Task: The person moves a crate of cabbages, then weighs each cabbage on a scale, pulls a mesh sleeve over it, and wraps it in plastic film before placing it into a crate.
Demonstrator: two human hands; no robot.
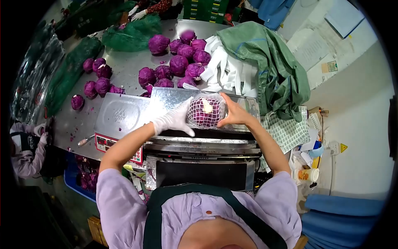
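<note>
A red cabbage (pixel 206 111) in a white foam net sits between my two hands, its pale cut stem facing up, over the front of a metal wrapping machine (pixel 166 96). My left hand (pixel 176 118), in a white glove, presses against its left side with the thumb toward me. Bare, my right hand (pixel 233 111) curves around the right side, fingers behind and thumb in front. Just beyond the machine lies a heap of white foam nets (pixel 226 68). Several loose red cabbages (pixel 179 65) rest on the steel table behind it.
A digital scale (pixel 120 114) stands left of the machine, with a knife (pixel 86 140) farther left. Green cloth (pixel 269 58) hangs at the right, green mesh bags (pixel 132 35) lie at the back. Co-workers' gloved hands (pixel 138 15) show at the far edge; another person (pixel 29 149) is at left.
</note>
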